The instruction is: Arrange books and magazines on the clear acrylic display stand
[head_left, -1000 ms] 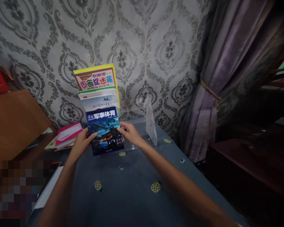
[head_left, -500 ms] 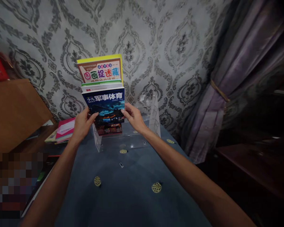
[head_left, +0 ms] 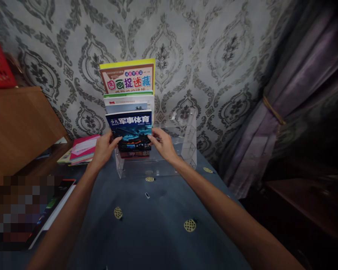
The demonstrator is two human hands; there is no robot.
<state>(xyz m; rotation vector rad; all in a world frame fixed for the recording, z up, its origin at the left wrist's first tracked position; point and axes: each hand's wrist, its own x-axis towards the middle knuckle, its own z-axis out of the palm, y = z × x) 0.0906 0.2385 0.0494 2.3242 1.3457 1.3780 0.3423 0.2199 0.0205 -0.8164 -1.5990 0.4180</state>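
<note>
Between my two hands is a dark blue book [head_left: 133, 129] with white Chinese lettering and a night scene on its cover. My left hand [head_left: 103, 148] grips its left edge, thumb on the front. On the right edge my right hand [head_left: 162, 144] pinches it the same way. The book stands nearly upright at a clear acrylic tiered rack [head_left: 190, 146]. Behind it rise several other books, the tallest a yellow-edged book [head_left: 129, 77] with colourful lettering. Below its bottom edge shows a dark red book [head_left: 135, 154], mostly covered. The fingers behind the book are hidden.
The rack stands on a blue tablecloth [head_left: 154, 232] with yellow dotted motifs, against a patterned wall [head_left: 169, 45]. At left are a pile of pink and yellow books [head_left: 83, 150], a wooden box [head_left: 22, 127] and a red basket [head_left: 0, 60]. A purple curtain [head_left: 259, 150] hangs at right.
The blue book has come slightly down and forward relative to the books behind, showing a greyish-blue book top behind it. Both hands moved with it. The whole view has shifted a little.
</note>
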